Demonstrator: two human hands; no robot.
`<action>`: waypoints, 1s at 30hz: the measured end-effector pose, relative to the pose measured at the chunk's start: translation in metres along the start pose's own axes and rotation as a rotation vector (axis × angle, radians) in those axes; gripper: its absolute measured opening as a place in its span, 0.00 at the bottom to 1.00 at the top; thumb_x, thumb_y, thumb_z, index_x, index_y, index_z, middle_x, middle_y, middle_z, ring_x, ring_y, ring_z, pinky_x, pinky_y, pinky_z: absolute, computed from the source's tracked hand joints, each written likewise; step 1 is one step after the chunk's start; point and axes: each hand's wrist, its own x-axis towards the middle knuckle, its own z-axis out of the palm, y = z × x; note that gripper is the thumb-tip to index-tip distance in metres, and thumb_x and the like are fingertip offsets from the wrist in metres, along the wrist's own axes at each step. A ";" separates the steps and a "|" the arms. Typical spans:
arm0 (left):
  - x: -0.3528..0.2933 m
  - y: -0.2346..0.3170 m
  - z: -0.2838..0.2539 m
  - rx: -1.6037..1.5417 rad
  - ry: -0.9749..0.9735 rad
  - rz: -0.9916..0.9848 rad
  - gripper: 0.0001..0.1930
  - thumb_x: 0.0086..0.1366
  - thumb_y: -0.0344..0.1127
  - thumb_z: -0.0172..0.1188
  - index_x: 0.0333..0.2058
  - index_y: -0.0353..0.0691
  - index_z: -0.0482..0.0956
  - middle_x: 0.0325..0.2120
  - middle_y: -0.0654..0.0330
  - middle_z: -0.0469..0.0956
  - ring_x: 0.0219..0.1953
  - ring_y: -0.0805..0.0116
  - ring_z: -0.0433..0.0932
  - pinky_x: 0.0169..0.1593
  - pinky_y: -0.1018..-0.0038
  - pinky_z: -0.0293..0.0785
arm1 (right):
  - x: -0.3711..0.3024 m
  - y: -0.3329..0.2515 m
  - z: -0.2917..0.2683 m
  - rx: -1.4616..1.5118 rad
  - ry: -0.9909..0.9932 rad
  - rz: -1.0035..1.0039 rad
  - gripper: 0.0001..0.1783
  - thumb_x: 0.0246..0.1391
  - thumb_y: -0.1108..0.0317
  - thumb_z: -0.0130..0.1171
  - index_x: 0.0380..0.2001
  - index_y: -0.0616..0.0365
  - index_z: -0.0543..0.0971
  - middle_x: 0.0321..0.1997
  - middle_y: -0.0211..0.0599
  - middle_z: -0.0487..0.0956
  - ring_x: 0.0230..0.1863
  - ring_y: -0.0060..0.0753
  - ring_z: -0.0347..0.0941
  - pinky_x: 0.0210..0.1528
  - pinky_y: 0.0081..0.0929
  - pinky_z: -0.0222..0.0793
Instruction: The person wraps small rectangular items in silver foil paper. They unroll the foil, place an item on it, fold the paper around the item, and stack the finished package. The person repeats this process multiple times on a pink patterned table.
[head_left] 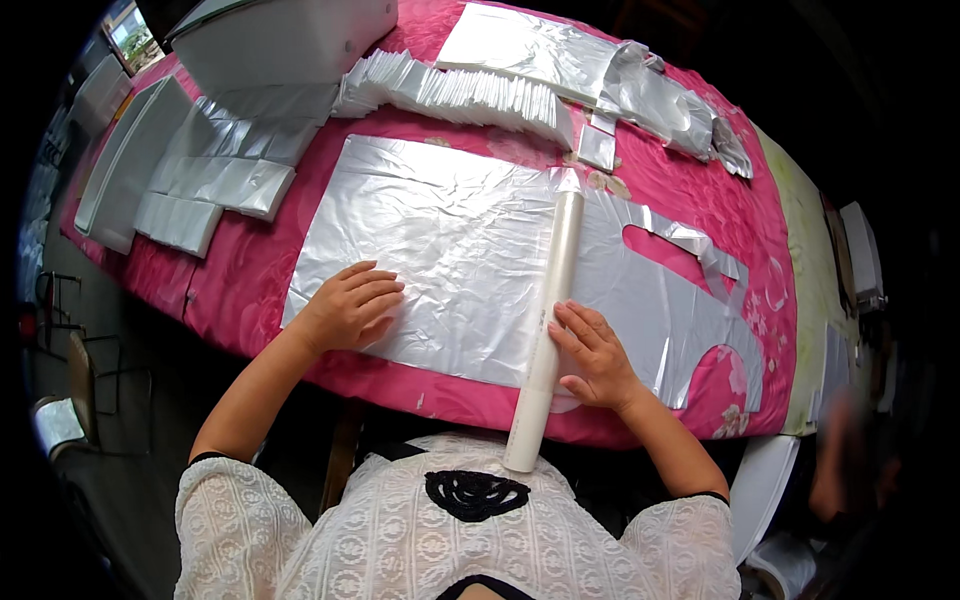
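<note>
A silvery plastic bag (440,230) with cut-out handles lies flat across the pink cloth in front of me. On top of it, crosswise, rests a long whitish tube (560,270), whose near end reaches past the table edge to my body. My left hand (350,305) lies on the left part of the bag, fingers stretched out and holding nothing. Against the right side of the tube is my right hand (592,358), its fingers spread and touching the tube without wrapping round it. The bag's handle part extends to the right of the tube.
Behind the bag runs a row of folded silvery packets (460,95), with a stack of flat bags (530,45) beyond. More folded packets (230,185) lie at the left near a white bin (130,165). A large pale box (285,45) stands at the back left. A chair (85,385) is at left.
</note>
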 end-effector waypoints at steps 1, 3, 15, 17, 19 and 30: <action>-0.002 0.001 -0.003 -0.012 0.023 -0.019 0.15 0.47 0.31 0.61 0.37 0.40 0.75 0.40 0.61 0.76 0.46 0.64 0.74 0.55 0.63 0.65 | 0.003 -0.001 -0.002 -0.014 -0.038 -0.003 0.33 0.55 0.41 0.41 0.54 0.56 0.68 0.64 0.42 0.59 0.65 0.47 0.52 0.65 0.41 0.46; -0.008 0.001 -0.010 -0.034 0.071 -0.060 0.15 0.47 0.31 0.60 0.37 0.40 0.76 0.40 0.60 0.76 0.45 0.63 0.74 0.54 0.63 0.67 | 0.023 -0.009 0.006 0.012 -0.088 -0.045 0.33 0.54 0.43 0.41 0.55 0.55 0.68 0.64 0.41 0.59 0.66 0.47 0.49 0.66 0.42 0.42; -0.081 0.069 -0.050 -0.528 0.320 -0.869 0.13 0.57 0.27 0.52 0.43 0.33 0.72 0.37 0.52 0.74 0.38 0.61 0.75 0.44 0.72 0.70 | 0.199 -0.068 0.065 0.151 -0.034 -0.384 0.20 0.52 0.58 0.51 0.45 0.59 0.73 0.52 0.42 0.71 0.59 0.43 0.61 0.62 0.42 0.51; -0.086 0.087 -0.052 -0.560 0.295 -0.998 0.15 0.57 0.28 0.54 0.44 0.32 0.70 0.36 0.52 0.73 0.36 0.62 0.74 0.42 0.72 0.69 | 0.219 -0.049 0.085 0.006 -0.051 -0.355 0.22 0.53 0.55 0.50 0.46 0.59 0.73 0.55 0.42 0.69 0.62 0.43 0.58 0.64 0.42 0.46; -0.091 0.097 -0.048 -0.531 0.190 -1.106 0.22 0.55 0.33 0.58 0.47 0.32 0.66 0.37 0.52 0.70 0.38 0.62 0.72 0.43 0.71 0.69 | 0.240 -0.049 0.108 0.018 -0.105 -0.358 0.24 0.53 0.54 0.48 0.49 0.56 0.71 0.57 0.40 0.67 0.64 0.42 0.53 0.66 0.43 0.42; -0.095 0.094 -0.048 -1.662 0.201 -1.206 0.35 0.47 0.39 0.68 0.52 0.33 0.64 0.40 0.56 0.74 0.34 0.69 0.77 0.38 0.74 0.75 | 0.246 -0.096 0.138 1.233 0.454 0.501 0.46 0.46 0.64 0.60 0.61 0.64 0.43 0.62 0.57 0.48 0.62 0.46 0.53 0.62 0.36 0.53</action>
